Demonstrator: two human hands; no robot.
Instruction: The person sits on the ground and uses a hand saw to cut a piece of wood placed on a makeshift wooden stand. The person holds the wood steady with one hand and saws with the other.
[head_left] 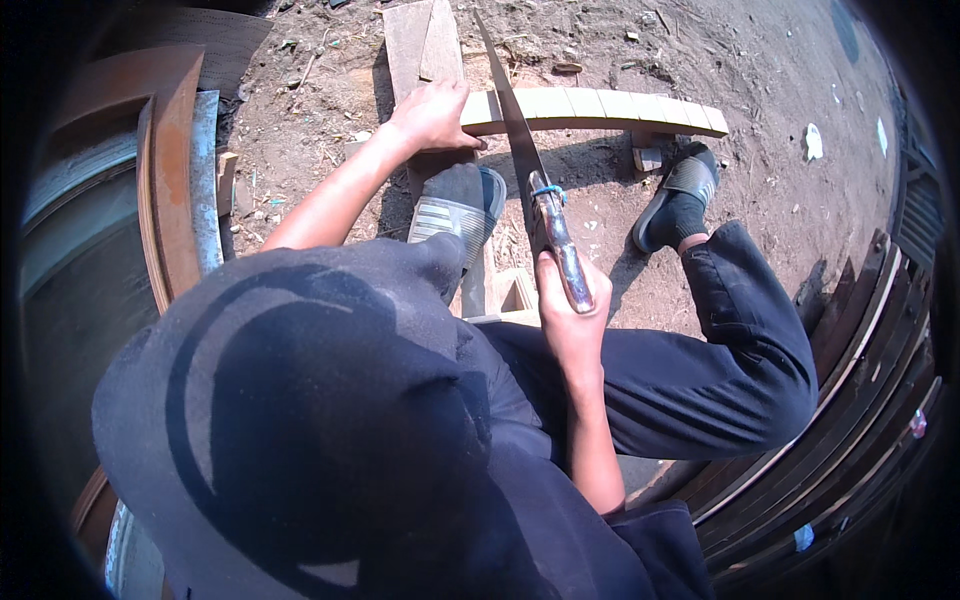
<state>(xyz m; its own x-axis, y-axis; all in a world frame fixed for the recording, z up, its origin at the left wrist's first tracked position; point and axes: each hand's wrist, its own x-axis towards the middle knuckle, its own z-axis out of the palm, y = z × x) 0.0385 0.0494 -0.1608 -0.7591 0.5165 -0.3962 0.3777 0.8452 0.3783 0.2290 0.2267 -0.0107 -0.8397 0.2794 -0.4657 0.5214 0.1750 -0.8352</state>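
My right hand (573,298) is wrapped round the handle of a handsaw (518,135), whose long narrow blade points away from me. The blade lies across a curved wooden strip (610,106) marked by several evenly spaced crosswise lines; whether its teeth bite into the wood I cannot tell. At the strip's left end my left hand (432,118) presses down and grips it, fingers curled over the wood. Under that end runs a long board (408,45). My left foot, in a grey sandal (443,222), is close below the left hand.
A small wood block (647,158) sits under the strip's right part, beside my other sandal (692,180). Brown wooden frames (178,170) stand on the left. Long dark planks (850,385) are stacked at the right. Bare soil (770,190) with scattered chips lies around.
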